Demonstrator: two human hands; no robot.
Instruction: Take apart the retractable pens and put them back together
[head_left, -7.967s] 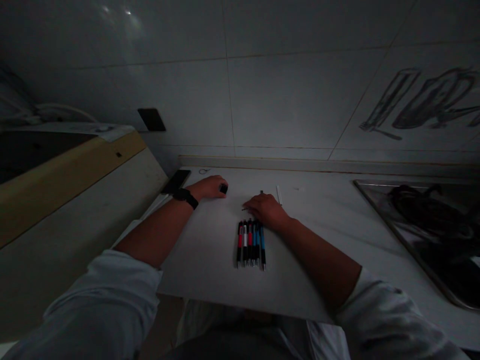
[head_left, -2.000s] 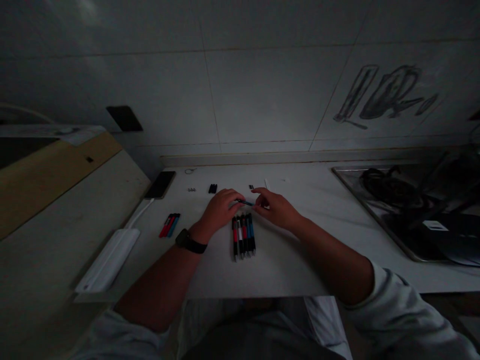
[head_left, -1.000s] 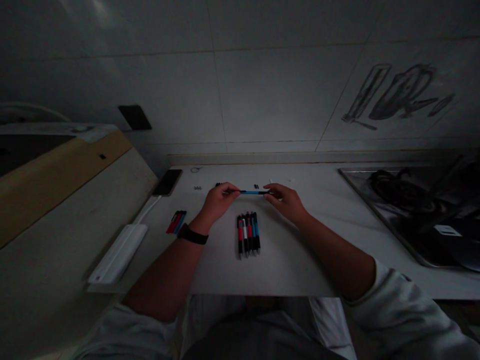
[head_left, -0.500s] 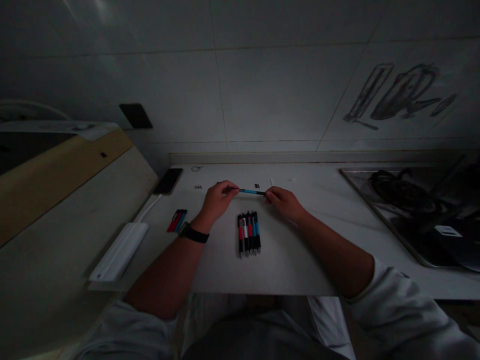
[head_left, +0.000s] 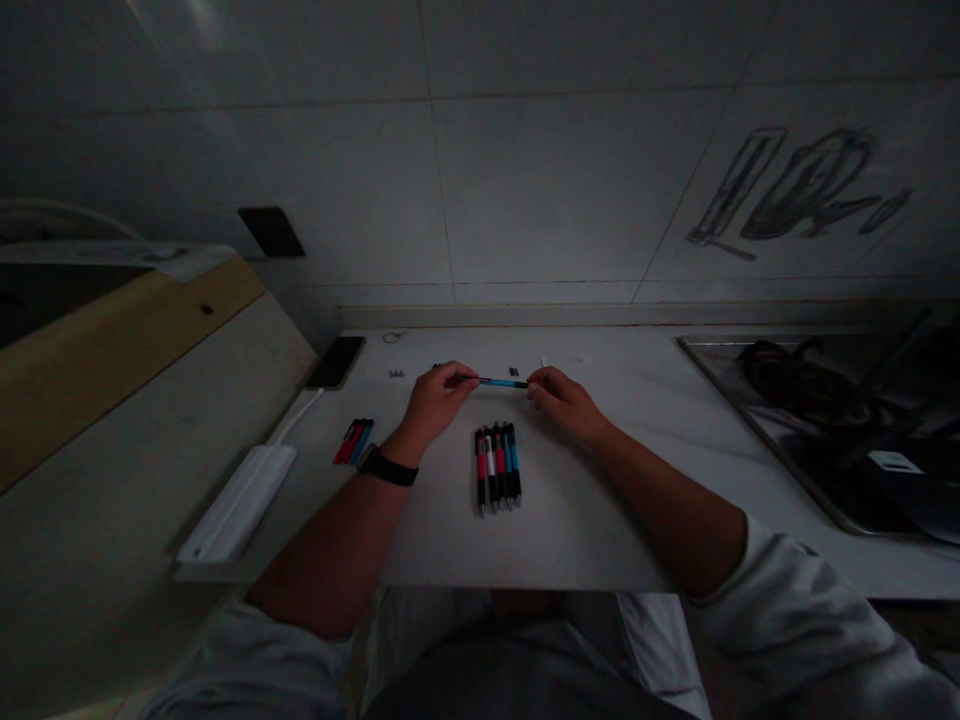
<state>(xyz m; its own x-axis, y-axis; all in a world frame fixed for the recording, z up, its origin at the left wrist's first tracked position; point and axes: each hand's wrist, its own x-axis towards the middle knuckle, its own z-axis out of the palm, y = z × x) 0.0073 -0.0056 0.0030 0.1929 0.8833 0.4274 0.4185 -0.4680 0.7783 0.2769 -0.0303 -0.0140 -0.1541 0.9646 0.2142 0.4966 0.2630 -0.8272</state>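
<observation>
A blue and black pen (head_left: 502, 383) is held level above the counter between my two hands. My left hand (head_left: 441, 400) pinches its left end, and my right hand (head_left: 562, 402) grips its black right end with closed fingertips. Nearer to me lies a row of several assembled pens (head_left: 496, 470) in red, white and blue with black parts. Beside my left wrist rest a few red and blue pen barrels (head_left: 354, 442). Just behind the held pen are small black pieces (head_left: 514, 371), and small grey pieces (head_left: 396, 374) lie left of my left hand.
A phone (head_left: 337, 362) lies at the counter's back left, with a white power strip (head_left: 240, 503) and its cable in front. On the right is a gas stove (head_left: 795, 440) with dark things on it. A tiled wall (head_left: 540, 200) closes the back.
My right hand has shifted very slightly left and its fingers have changed position on the pen's end. My left hand and the pens on the counter stay put.
</observation>
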